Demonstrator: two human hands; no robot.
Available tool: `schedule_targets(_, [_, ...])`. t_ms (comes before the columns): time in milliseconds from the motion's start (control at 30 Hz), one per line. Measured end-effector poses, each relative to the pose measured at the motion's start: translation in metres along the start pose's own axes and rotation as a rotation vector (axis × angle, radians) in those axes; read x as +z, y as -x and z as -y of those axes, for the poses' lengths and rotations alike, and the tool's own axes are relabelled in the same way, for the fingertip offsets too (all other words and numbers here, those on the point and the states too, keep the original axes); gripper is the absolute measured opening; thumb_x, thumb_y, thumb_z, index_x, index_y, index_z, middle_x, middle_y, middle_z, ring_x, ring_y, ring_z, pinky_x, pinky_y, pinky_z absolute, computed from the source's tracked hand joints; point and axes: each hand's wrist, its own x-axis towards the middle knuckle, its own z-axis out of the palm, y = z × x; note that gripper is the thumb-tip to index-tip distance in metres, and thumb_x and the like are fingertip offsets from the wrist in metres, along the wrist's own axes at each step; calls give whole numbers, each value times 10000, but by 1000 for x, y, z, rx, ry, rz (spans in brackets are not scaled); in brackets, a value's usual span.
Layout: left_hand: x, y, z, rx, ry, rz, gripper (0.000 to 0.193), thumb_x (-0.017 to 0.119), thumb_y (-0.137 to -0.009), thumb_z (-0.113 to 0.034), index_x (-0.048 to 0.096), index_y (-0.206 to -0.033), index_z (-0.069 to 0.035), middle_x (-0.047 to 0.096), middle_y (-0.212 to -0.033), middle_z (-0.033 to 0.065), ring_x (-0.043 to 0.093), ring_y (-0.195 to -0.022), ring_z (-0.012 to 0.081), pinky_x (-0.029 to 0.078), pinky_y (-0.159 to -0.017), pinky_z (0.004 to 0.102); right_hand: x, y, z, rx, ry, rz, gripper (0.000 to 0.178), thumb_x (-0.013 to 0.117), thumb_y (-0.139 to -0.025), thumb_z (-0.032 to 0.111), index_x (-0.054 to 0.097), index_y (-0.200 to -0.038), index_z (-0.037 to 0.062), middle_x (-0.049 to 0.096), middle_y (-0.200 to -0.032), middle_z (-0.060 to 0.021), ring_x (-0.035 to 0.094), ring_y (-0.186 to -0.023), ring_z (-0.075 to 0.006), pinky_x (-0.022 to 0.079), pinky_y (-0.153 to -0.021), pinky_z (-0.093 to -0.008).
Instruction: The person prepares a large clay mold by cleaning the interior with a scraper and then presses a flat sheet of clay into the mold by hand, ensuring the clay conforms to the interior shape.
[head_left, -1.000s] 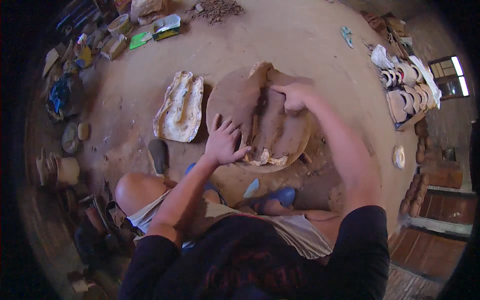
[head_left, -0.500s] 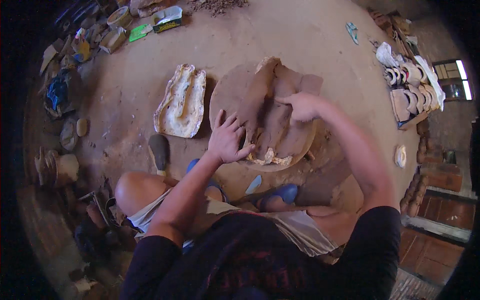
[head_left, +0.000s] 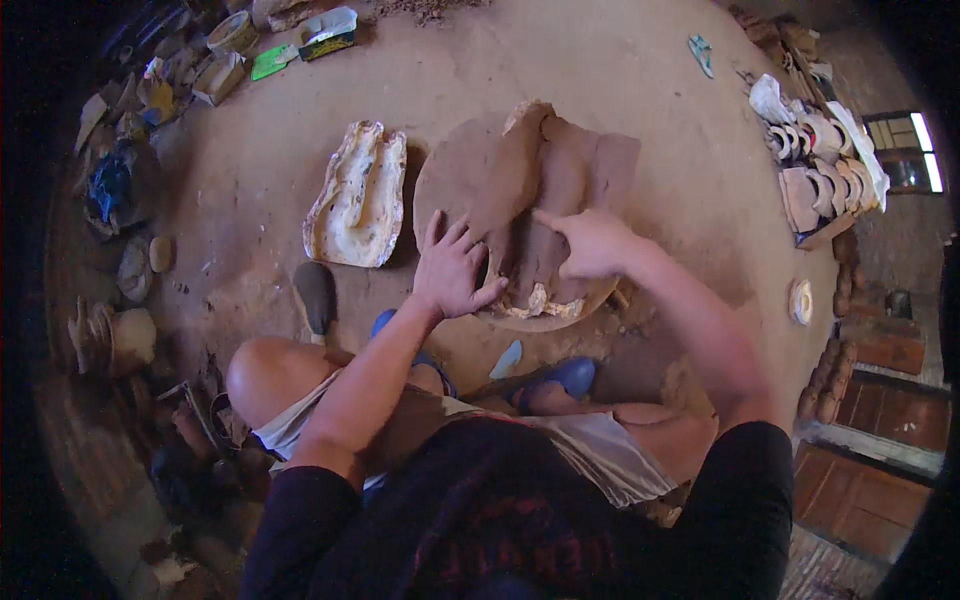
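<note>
Brown clay lies pressed over a mould with two long raised or hollowed channels; the mould's cream rim shows at its near end. Under it sits a round board. My left hand is open, fingers spread, resting at the clay's left near edge. My right hand has its index finger stretched out onto the clay's middle, the other fingers loosely curled, with nothing held. A matching cream mould half, uncovered, lies to the left of the board.
A dark paddle lies near my left knee. A pale blue flat piece is before my feet. Farther off are a bright green piece, a box, stacked curved clay pieces and a small pale ring.
My right hand has slid nearer and slightly left along the clay, its index finger moving from the upper right part to the middle. My left hand stays at the left edge.
</note>
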Motion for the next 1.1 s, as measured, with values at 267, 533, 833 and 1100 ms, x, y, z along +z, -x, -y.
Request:
schedule_targets(267, [6,2,-5,-5,-50,-27,780,550,-943,-675,765,-1209,26,643,-1445,185,482,-1458,414,149,-1294,671,36,8,4,-33,178,15,1066,720,-789,299,244,-1718,83,768,-1117,-252,760,-1010,-411,618,-887,-510])
schedule_targets(533, [10,8,-18,-15,-53,-92,768,555,-961,-656,751,-1206,45,680,-1306,260,498,-1417,459,117,-1304,660,52,13,8,-36,218,-55,1054,716,-788,305,263,-1716,91,765,-1110,-271,758,-1035,-417,613,-909,-517])
schedule_targets(833, [13,11,-35,-113,-100,16,770,505,-995,-623,737,-1279,53,598,-1512,211,431,-1514,405,91,-1293,692,82,33,27,112,154,62,1094,727,-792,290,200,-1732,103,756,-1050,-286,752,-964,-438,598,-866,-550])
schedule_targets(1100, [18,11,-53,-190,-142,90,761,503,-1002,-613,733,-1272,61,612,-1475,235,426,-1514,417,102,-1283,708,134,34,28,38,-26,-214,1099,702,-801,249,143,-1698,-52,703,-1240,-363,727,-1130,-461,575,-1011,-538])
